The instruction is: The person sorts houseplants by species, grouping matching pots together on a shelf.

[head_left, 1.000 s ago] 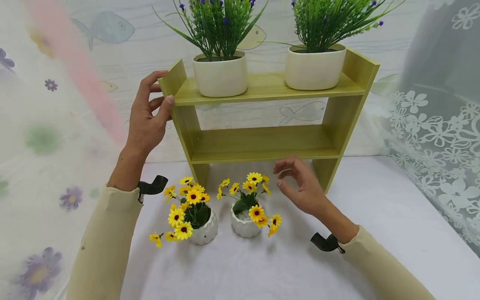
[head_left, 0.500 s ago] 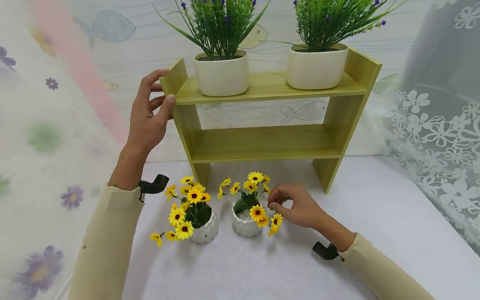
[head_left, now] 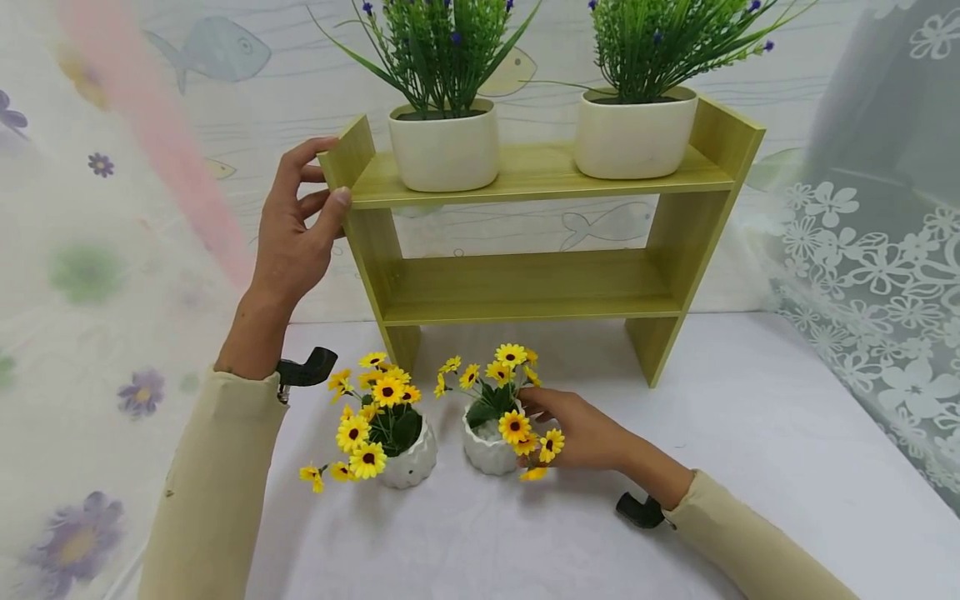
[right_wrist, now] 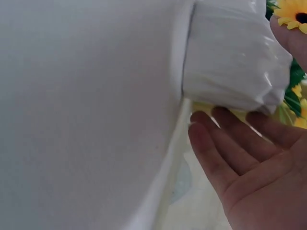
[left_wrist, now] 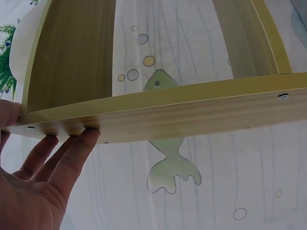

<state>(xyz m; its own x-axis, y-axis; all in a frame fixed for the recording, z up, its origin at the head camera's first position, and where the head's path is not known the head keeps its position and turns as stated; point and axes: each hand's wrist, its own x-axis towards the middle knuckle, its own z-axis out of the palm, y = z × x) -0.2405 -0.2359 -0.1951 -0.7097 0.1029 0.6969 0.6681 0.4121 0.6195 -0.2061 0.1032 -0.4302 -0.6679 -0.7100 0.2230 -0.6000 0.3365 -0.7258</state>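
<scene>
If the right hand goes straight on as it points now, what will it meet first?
The right hand would likely meet the nearest small white flower pot; whether they already touch is unclear.

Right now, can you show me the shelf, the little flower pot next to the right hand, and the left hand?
Shelf (head_left: 528,285): head view, on its lower board.
Little flower pot (head_left: 489,456): head view, on its white front.
Left hand (head_left: 294,248): head view, on its middle.

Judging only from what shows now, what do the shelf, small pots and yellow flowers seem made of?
Shelf: apparently wood or wood-effect board, satin; streaky grain shows.
Small pots: probably glazed ceramic, though plastic is possible; white, with glossy highlights on one.
Yellow flowers: perhaps fabric or plastic, matt; their even, vivid colour hints they're artificial.
</scene>
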